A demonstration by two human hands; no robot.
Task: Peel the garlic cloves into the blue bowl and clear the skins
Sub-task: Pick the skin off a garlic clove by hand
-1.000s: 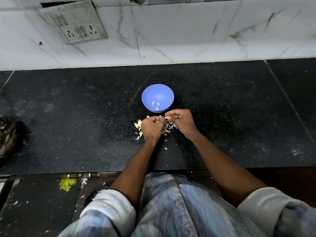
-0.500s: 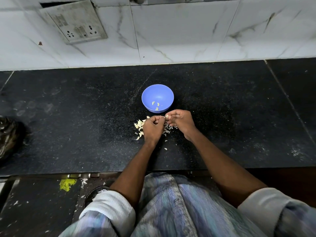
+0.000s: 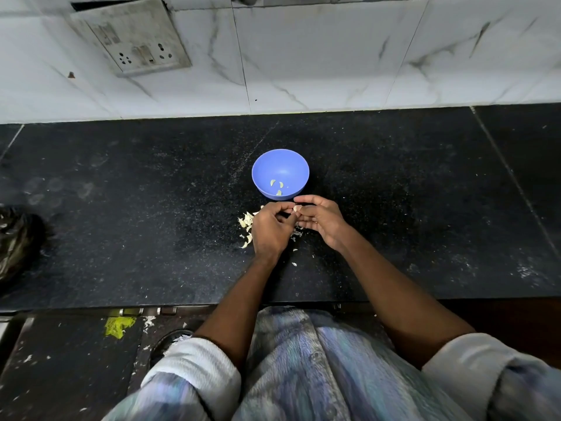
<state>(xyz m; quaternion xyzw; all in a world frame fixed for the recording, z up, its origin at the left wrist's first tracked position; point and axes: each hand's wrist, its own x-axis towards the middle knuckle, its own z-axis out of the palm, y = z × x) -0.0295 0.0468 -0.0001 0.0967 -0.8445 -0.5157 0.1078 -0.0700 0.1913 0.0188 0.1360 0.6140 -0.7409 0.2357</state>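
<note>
A blue bowl (image 3: pixel 280 165) stands on the black counter (image 3: pixel 136 208) and holds three peeled garlic cloves (image 3: pixel 277 187). Just in front of it my left hand (image 3: pixel 269 229) and my right hand (image 3: pixel 321 220) meet, fingers curled. Between their fingertips is a pale garlic clove (image 3: pixel 297 209), pinched from both sides. A heap of garlic skins and cloves (image 3: pixel 246 223) lies on the counter under and to the left of my left hand; part of it is hidden by the hands.
Small skin scraps (image 3: pixel 294 264) are scattered near the wrists. A dark crumpled bag (image 3: pixel 18 241) sits at the counter's left edge. A marble-tiled wall with a socket plate (image 3: pixel 133 38) rises behind. The counter's front edge runs below my forearms.
Both hands have turned and loosened slightly, so the clove between the fingertips now shows. The bowl and the heap of skins have not moved.
</note>
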